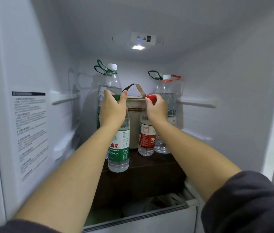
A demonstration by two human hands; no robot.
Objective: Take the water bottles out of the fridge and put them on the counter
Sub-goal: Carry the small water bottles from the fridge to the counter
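— Just left of the beige bag [135, 115], my left hand [111, 109] is wrapped round the neck of the green-label bottle [119, 148], thumb and fingers closed about its green cap [116, 97].

— And the other hand?

— Just right of the bag, my right hand [156, 108] grips the red cap [151, 98] of the red-label bottle [147, 140], fingers curled tight over the top.

— Where do the two bottles sit?

— Both are upright inside the fridge, flanking the bag on the dark shelf [141, 174]. The green-label one is nearer to me than the bag; the red-label one is almost level with it. I cannot tell whether either base has left the shelf.

— Anything else in there?

— Behind the bag to its left stands a large bottle [110, 84] with a white cap and green carry loops. Behind the bag to its right stand more large handled bottles [166, 91], one with a red loop. High above the bag the fridge light [138, 47] glows.
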